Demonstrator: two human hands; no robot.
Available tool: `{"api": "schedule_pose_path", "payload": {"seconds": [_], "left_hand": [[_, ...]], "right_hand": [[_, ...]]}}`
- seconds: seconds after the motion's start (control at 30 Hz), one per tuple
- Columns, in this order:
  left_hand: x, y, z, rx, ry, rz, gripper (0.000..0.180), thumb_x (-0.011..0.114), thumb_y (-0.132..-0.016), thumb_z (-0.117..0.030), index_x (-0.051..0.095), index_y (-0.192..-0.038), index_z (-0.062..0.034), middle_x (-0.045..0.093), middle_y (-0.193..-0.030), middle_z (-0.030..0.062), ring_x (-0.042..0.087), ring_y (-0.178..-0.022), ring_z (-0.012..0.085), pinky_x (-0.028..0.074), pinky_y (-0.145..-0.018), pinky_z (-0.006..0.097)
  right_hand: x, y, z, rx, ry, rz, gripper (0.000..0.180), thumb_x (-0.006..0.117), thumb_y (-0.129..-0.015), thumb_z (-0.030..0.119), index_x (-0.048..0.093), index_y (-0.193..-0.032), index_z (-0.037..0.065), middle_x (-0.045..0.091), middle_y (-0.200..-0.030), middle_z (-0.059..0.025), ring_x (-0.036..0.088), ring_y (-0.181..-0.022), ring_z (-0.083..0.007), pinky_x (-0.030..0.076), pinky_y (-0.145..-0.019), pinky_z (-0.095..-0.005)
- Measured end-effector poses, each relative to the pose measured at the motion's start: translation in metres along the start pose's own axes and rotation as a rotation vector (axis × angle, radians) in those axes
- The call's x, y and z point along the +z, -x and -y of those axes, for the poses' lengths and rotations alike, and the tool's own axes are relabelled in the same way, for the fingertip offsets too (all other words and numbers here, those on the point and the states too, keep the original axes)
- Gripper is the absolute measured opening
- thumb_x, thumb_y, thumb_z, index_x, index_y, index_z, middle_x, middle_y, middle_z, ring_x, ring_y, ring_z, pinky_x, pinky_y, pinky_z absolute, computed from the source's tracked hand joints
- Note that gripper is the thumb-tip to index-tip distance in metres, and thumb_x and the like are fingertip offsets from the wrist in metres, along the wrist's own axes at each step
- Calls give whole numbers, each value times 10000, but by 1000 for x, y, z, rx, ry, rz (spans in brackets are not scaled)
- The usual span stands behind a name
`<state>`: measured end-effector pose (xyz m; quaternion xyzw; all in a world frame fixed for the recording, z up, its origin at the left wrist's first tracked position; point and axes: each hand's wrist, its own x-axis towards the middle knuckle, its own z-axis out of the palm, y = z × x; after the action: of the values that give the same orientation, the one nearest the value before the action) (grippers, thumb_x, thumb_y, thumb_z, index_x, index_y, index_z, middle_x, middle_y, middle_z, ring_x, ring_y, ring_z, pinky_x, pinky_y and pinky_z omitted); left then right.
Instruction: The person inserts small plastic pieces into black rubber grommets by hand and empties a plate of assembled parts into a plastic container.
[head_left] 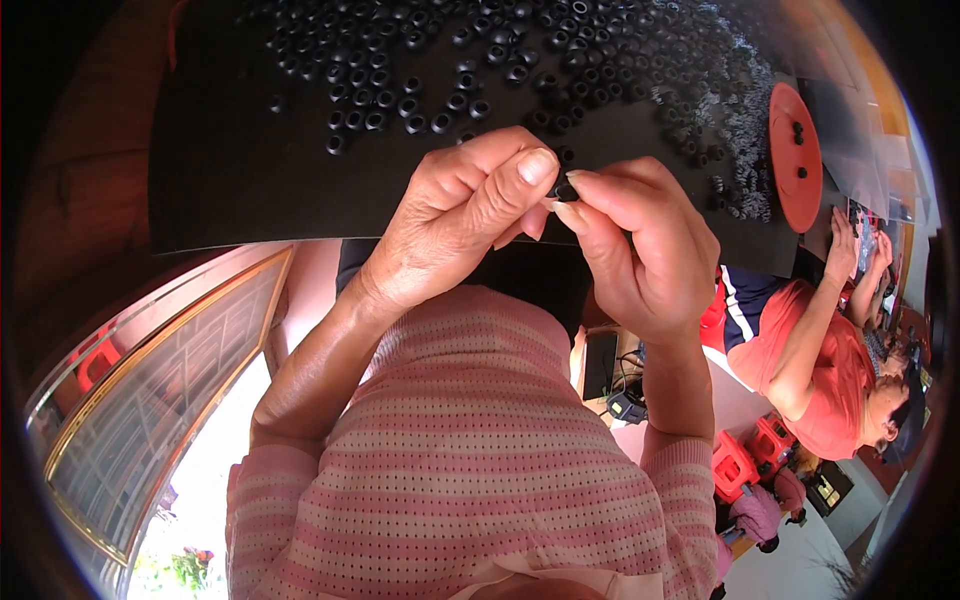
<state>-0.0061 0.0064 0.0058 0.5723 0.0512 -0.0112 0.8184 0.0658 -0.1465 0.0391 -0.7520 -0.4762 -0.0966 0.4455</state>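
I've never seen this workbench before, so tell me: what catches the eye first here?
Dead centre, the left hand and right hand meet, pinching one small black ring between their fingertips. Above them, a heap of black rings is strewn across a black mat. At the right edge lies an orange disc, with a co-worker's arm below it.

- The far part of the black mat [230,190] is crowded with loose black rings [400,85]; no bare lane is left between them.
- A bare strip of mat is left along the near edge and the left side.
- The middle of the near edge is blocked by the left hand [460,215] and right hand [640,250], pinched together.
- The right end is taken up by a red disc [795,155] and a heap of small grey parts [745,150].
- Beyond it, room is occupied by a co-worker's arm [815,310].
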Motion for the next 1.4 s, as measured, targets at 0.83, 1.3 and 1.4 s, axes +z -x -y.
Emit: {"api": "schedule_pose_path", "payload": {"seconds": [0.83, 1.3, 1.4], "left_hand": [[-4, 5, 0, 10, 128, 51, 394, 562, -954, -370, 610, -727, -52, 538, -557, -6, 416, -464, 21, 305, -409, 188], [-5, 3, -3, 39, 97, 130, 373, 589, -940, -342, 624, -726, -39, 536, -599, 0, 489, -522, 57, 371, -460, 200], [-6, 4, -4, 17, 67, 87, 370, 601, -931, -353, 633, -736, -40, 544, -604, -6, 500, -524, 53, 378, -456, 197]], "right_hand": [[-4, -4, -2, 33, -199, 233, 239, 698, -788, 20, 590, -997, -22, 525, -753, -90, 595, -586, -199, 466, -492, -301], [0, 0, -5, -122, -71, 146, 281, 768, -709, 58, 593, -919, -7, 489, -676, -64, 507, -477, -183, 405, -392, -300], [-1, -5, -5, -171, 4, 154, 273, 773, -704, 59, 584, -890, -4, 462, -657, -59, 489, -463, -177, 391, -375, -297]]}}
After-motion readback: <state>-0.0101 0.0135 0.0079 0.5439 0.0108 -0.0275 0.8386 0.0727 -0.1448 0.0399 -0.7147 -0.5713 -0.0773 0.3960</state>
